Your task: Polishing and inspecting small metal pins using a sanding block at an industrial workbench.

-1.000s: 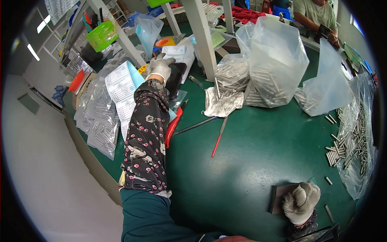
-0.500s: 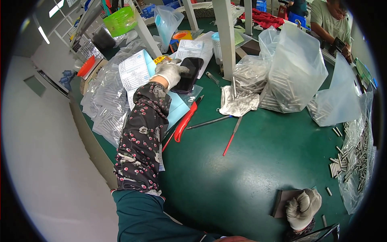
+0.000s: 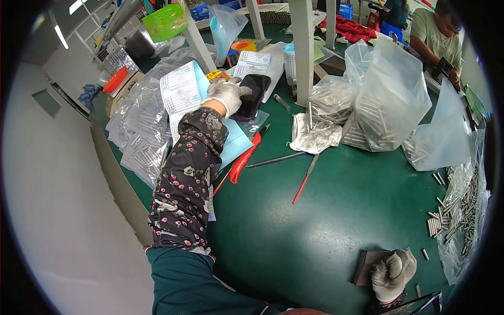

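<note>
My left hand (image 3: 226, 96), in a white glove, reaches to the far left part of the table. Its index finger is stretched out onto the dark screen of a phone (image 3: 253, 97), and nothing shows in its grasp. Printed sheets with blue backing (image 3: 181, 89) lie under and beside this wrist. At the near right, my right hand (image 3: 392, 274), also gloved, is closed with its fingers curled in. It rests against a flat dark brown block (image 3: 366, 266); whether anything small is within the fingers is hidden.
Clear bags of metal pins (image 3: 388, 100) stand at the far right; loose pins (image 3: 446, 218) lie along the right edge. A red-handled knife (image 3: 244, 160), a pen (image 3: 275, 159), a red-handled file (image 3: 305, 181) and a white cloth (image 3: 314, 137) lie mid-table. Bagged pins (image 3: 137, 131) are heaped left.
The whole view has shifted slightly. The left hand stays at the phone with its finger on the screen, and the right hand stays by the brown block.
</note>
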The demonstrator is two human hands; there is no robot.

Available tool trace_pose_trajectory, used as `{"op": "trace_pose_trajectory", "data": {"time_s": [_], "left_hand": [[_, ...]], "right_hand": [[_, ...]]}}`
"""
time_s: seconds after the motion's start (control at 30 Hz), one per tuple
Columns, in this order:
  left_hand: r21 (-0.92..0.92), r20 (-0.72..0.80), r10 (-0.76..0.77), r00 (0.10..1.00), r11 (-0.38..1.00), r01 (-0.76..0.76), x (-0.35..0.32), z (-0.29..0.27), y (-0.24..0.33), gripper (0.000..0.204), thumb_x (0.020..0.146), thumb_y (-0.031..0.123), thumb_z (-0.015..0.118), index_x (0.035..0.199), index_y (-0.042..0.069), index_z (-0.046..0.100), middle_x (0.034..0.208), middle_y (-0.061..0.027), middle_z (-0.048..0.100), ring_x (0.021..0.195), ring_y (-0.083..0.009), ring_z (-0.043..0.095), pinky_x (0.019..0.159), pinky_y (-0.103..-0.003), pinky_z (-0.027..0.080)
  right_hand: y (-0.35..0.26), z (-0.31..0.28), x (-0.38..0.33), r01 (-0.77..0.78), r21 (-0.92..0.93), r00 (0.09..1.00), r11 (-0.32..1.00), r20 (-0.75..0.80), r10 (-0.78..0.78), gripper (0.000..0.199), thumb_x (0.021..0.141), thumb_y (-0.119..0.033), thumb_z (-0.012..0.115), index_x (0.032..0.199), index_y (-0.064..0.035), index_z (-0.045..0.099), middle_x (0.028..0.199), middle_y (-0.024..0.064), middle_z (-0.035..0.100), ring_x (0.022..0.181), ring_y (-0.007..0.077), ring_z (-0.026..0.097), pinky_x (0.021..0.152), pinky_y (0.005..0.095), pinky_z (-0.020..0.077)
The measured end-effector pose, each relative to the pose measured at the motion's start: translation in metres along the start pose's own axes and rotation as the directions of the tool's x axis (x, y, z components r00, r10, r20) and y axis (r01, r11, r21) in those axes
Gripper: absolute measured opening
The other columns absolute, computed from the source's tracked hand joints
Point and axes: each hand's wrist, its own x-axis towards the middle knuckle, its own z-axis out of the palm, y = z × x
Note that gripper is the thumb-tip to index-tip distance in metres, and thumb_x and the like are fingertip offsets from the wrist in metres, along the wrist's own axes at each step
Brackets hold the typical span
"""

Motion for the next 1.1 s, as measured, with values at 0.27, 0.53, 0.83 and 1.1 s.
{"op": "trace_pose_trajectory", "data": {"time_s": [0.27,0.53,0.83,1.1], "left_hand": [[-0.019,0.017,-0.040,0.999,0.999,0.041,-0.007,-0.008,0.005,0.058,0.071,-0.001,0.045,0.116,0.034,0.055,0.137,-0.0023,0.034,0.124,-0.0273,0.035,0.099,-0.037,0.033],[-0.027,-0.039,-0.033,0.999,0.999,0.032,-0.015,-0.003,-0.001,0.053,0.073,0.002,0.045,0.114,0.033,0.056,0.135,-0.0046,0.038,0.125,-0.0293,0.034,0.099,-0.038,0.033],[-0.018,-0.092,-0.083,0.992,0.996,0.082,-0.013,0.005,-0.003,0.049,0.074,0.006,0.049,0.114,0.032,0.056,0.133,-0.0039,0.039,0.123,-0.0271,0.037,0.096,-0.039,0.035],[-0.010,-0.137,-0.088,0.987,0.996,0.087,-0.007,0.008,0.000,0.046,0.077,0.009,0.049,0.115,0.033,0.055,0.131,-0.0037,0.042,0.120,-0.0251,0.040,0.095,-0.040,0.037]], "right_hand": [[-0.001,-0.001,0.000,-0.026,0.002,1.000,1.000,0.007,0.026,0.020,0.067,-0.016,0.059,0.064,-0.0075,0.041,0.062,0.0094,0.041,0.055,0.0274,0.042,0.050,0.0370,0.0320],[-0.001,-0.002,-0.001,-0.013,-0.034,1.000,0.999,0.016,0.013,0.018,0.068,-0.016,0.059,0.066,-0.0072,0.043,0.066,0.0106,0.045,0.057,0.0278,0.044,0.052,0.0373,0.0328],[-0.003,-0.004,-0.001,-0.020,-0.051,0.999,0.999,0.033,0.021,0.017,0.066,-0.015,0.059,0.066,-0.0071,0.043,0.067,0.0107,0.046,0.059,0.0278,0.044,0.053,0.0373,0.0334],[0.000,-0.003,-0.001,-0.019,-0.027,0.999,0.999,0.035,0.020,0.017,0.066,-0.014,0.058,0.066,-0.0070,0.043,0.066,0.0101,0.045,0.058,0.0274,0.044,0.053,0.0373,0.0332]]}}
